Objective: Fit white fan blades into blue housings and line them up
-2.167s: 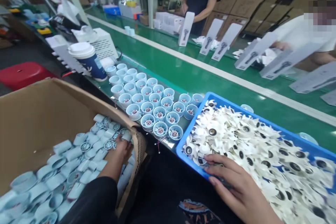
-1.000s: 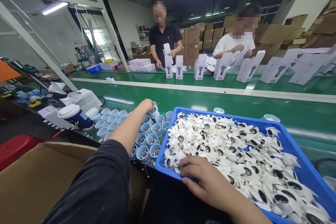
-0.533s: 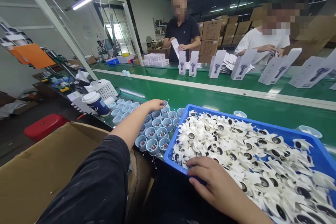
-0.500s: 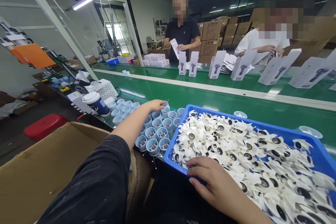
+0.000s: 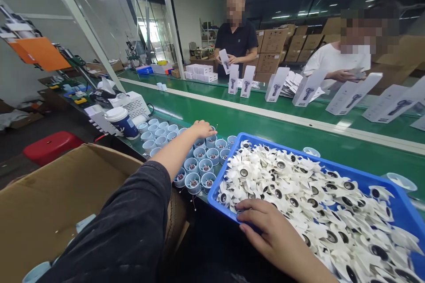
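My left hand [image 5: 203, 129] reaches to the back of a group of light-blue cup-shaped housings, its fingers bent down and closed at the rim of one housing [image 5: 213, 131]. The fingers partly cover that housing. Small motor parts with thin pins sit inside the nearer housings [image 5: 193, 183], and wires hang from the front ones. My right hand [image 5: 265, 225] rests over the near left edge of a blue tray [image 5: 221, 212], fingers loosely bent and a little apart, holding nothing I can see. White fan impellers [image 5: 282, 166] with dark round hubs fill the tray.
A cardboard box [image 5: 83, 181] with light-blue pieces stands at my left. A paper cup [image 5: 122, 123] and a white slotted box [image 5: 137, 105] stand beyond. Across the green conveyor [image 5: 186, 108], two people handle packaging behind upright white cartons [image 5: 274, 86]. A red stool [image 5: 49, 146] stands left.
My left hand shifts slightly within the back of the housings, and its fingers bend further down. My right hand stays on the tray edge. The view turns a little, showing blue pieces in the cardboard box.
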Motion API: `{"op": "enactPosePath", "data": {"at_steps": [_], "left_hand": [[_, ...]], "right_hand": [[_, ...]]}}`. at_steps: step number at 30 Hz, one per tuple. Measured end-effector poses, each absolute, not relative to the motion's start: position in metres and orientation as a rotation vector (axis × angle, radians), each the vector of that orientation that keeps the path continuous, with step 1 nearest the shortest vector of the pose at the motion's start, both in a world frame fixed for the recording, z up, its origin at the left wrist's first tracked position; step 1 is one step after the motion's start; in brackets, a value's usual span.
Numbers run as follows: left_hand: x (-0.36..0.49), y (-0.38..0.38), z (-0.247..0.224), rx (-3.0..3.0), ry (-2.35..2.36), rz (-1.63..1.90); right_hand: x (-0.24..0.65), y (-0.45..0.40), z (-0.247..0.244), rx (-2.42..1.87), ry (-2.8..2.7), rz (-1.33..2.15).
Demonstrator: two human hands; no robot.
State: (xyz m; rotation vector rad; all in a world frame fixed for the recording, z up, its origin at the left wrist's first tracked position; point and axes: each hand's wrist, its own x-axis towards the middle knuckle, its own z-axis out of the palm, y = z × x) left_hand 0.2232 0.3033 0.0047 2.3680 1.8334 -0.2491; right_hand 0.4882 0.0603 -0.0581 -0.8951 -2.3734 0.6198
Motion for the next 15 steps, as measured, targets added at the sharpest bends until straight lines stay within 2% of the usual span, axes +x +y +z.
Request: {"op": "enactPosePath", "data": {"at_steps": [6, 10, 13, 15], "left_hand": [[0.221, 0.275, 0.032, 2.486, 1.816, -0.013], [0.168, 0.208, 0.050, 2.454, 1.822, 0.210], [0.102, 0.136, 0.033, 2.249, 1.923, 0.663], [0.060, 0.085, 0.000, 1.871, 2.197, 0.877]], "right_hand": [[0.493, 0.061, -0.057, -0.884, -2.375, 0.542], [0.494, 0.060, -0.057, -0.845, -2.382, 0.585], [0.495, 0.058, -0.063, -0.820, -2.428, 0.693], [0.501, 0.058, -0.071, -0.802, -2.467, 0.763]]}}
